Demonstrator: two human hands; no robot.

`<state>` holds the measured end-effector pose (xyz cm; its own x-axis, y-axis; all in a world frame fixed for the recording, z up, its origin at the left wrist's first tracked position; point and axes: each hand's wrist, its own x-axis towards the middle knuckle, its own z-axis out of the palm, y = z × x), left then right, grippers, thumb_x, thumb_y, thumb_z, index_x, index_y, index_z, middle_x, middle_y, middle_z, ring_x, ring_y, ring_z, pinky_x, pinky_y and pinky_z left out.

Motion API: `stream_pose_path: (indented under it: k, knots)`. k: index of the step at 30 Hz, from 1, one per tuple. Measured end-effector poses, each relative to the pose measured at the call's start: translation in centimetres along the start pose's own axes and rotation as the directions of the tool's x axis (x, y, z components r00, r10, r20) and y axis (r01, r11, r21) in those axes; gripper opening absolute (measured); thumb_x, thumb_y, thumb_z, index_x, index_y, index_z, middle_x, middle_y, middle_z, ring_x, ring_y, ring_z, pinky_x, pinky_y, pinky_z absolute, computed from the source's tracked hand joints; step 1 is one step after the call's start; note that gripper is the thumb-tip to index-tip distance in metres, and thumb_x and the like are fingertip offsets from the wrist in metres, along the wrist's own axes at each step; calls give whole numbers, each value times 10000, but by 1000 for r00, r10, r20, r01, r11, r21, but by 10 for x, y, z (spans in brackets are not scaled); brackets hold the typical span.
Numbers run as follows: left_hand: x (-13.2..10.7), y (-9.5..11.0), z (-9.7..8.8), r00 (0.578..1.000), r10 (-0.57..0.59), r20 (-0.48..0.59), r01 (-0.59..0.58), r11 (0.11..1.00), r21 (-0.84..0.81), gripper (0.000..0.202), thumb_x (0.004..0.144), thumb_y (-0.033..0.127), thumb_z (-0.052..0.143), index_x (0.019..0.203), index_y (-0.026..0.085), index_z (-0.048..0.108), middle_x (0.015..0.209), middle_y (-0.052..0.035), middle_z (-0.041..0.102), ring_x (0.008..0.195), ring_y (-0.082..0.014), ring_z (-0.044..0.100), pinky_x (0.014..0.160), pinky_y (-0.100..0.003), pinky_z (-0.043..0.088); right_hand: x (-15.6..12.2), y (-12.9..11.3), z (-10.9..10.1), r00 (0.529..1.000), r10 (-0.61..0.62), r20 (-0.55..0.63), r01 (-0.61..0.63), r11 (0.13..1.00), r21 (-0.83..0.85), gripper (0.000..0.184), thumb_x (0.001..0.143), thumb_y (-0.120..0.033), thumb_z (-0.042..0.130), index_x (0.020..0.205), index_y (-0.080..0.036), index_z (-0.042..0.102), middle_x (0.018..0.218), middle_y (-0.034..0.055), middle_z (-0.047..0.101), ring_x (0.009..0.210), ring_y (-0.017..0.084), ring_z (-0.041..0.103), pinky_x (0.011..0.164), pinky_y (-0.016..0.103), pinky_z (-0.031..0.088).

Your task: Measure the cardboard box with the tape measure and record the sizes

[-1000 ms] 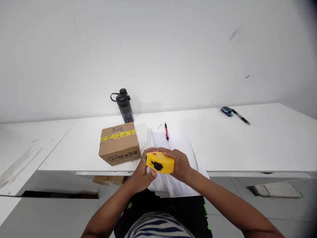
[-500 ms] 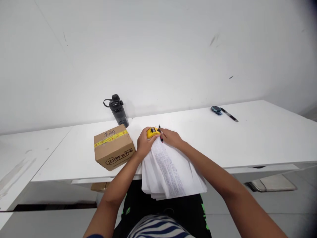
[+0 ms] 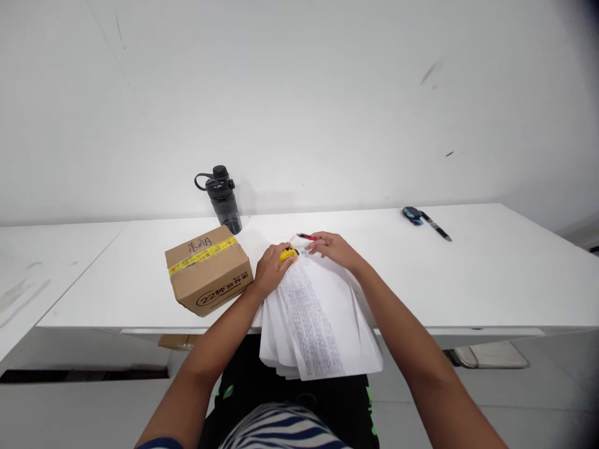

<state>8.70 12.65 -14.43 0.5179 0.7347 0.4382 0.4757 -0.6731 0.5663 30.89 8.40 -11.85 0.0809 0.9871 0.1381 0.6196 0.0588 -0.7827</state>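
My left hand (image 3: pixel 270 268) is closed around a yellow tape measure (image 3: pixel 286 254) with black parts, at the top edge of a stack of paper sheets. My right hand (image 3: pixel 333 247) is just to the right, its thumb and fingers closed on a red and black pen (image 3: pixel 307 237) that points left over the tape measure's far side. Below both hands, the white paper stack (image 3: pixel 322 318) hangs over the table's front edge. A broad band of dense blue handwriting runs down the top sheet.
A cardboard box (image 3: pixel 206 268) with yellow tape is left of my left forearm. Behind it, a dark water bottle (image 3: pixel 225 201) stands near the wall. Toward the right rear of the white table (image 3: pixel 472 280) lie a small dark blue object (image 3: pixel 412 214) and a black and grey pen (image 3: pixel 437 227).
My right hand has come away from the tape measure, slightly to the right, with the pen lifted and turned sideways. My left hand still holds the tape measure. The view has shifted slightly.
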Motion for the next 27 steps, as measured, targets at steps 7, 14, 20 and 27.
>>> stream_pose_path:
  k: [7,14,20,27]
  knots:
    - [2,3,-1,999,-49,12,49,999,-14,423,981,385,477,1387,270,507,1164,-67,607,1121,-220,582,961,-343,464,-24,9,29,975,96,-199,4,892,452,540,921,-676,376,944,-214,653,660,14,628,541,146,517,568,298,398]
    - [4,4,0,998,-65,15,65,998,17,439,981,387,470,1396,255,521,1119,-72,597,1091,-225,586,959,-344,461,-25,15,32,977,127,-168,-54,923,381,371,859,-577,541,805,-217,616,672,-3,603,594,151,523,596,290,408]
    - [5,7,1,999,-51,12,51,999,17,438,979,374,470,1397,256,526,1129,-73,596,1087,-222,580,963,-336,460,-27,14,36,977,140,-162,-95,960,262,398,853,-528,545,613,-214,591,597,1,564,637,174,521,644,310,399]
    - [4,7,2,997,-64,30,63,996,60,432,984,376,443,1397,283,529,1050,-60,563,1028,-220,577,916,-329,469,-27,17,41,983,125,-138,-96,976,197,365,824,-496,572,587,-219,567,571,-7,551,642,178,513,625,308,392]
